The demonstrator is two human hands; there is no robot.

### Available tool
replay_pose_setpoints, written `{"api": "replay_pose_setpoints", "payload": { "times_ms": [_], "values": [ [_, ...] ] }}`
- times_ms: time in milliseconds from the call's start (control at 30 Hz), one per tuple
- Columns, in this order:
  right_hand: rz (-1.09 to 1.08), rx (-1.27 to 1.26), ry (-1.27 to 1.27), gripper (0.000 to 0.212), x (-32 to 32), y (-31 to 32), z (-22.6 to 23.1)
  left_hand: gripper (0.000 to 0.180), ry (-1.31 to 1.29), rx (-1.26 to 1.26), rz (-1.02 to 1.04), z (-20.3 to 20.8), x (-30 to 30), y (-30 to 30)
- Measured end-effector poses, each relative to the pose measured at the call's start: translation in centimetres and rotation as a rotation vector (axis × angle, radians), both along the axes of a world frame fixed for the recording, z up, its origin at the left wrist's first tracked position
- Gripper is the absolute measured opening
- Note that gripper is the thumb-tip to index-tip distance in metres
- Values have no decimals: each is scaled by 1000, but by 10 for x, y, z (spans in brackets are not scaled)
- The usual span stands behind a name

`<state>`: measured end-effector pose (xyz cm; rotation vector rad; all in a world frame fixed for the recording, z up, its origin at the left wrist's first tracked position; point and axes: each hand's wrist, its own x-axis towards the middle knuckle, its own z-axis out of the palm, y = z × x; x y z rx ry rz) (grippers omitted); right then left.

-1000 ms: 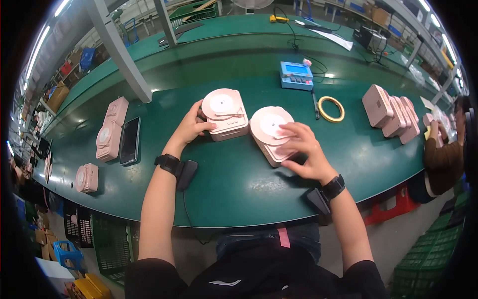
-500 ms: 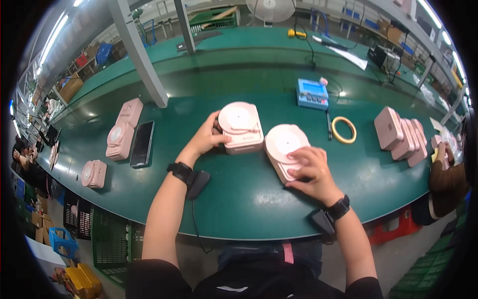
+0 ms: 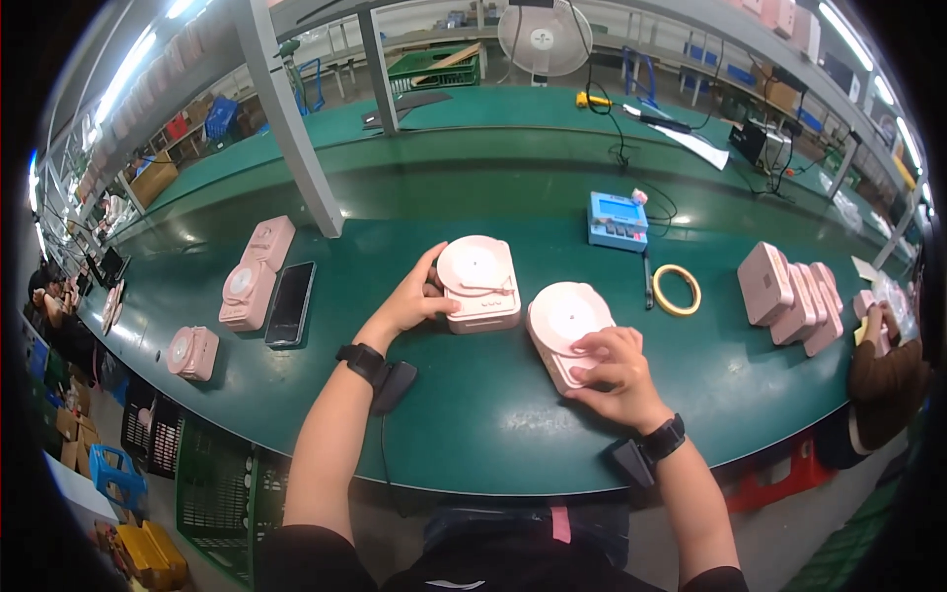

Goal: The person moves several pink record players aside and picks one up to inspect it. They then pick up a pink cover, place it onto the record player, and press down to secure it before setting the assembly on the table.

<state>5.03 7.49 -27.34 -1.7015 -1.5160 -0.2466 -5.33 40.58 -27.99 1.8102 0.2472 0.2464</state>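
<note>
Two pink toy-like record players with round platters lie on the green table in front of me. The left record player has a small tone arm beside its platter. My left hand is closed around its left side, thumb on the front and fingers partly hidden behind. The right record player sits at a slant, a little nearer to me. On its near right side, my right hand is closed with bent fingers and thumb at the edge, partly covering the front. Both wrists wear black bands with a dark block attached.
More pink record players and a dark phone lie to the left. Behind my right hand are a blue device with a screen, a pen and a yellow tape roll. Pink units stand far right, near another person.
The whole view has tilted, so the table and everything on it appear lower. Both hands keep their hold on the two record players, with little visible movement.
</note>
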Motion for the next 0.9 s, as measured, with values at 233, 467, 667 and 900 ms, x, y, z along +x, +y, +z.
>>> {"api": "replay_pose_setpoints", "payload": {
  "times_ms": [233, 467, 667, 900],
  "values": [
    [-80, 76, 37, 25, 0, -6, -1, 98, 16, 13, 8, 2, 0, -5],
    [-57, 166, 166, 27, 1, 3, -10, 93, -184, -80, -93, -14, -8, 4],
    [-69, 243, 325, 24, 3, -22, -7, 99, -239, -22, -149, -26, 25, -4],
    [0, 285, 623, 20, 12, -14, -20, 101, -147, -32, -61, -16, 0, 4]
  ]
}}
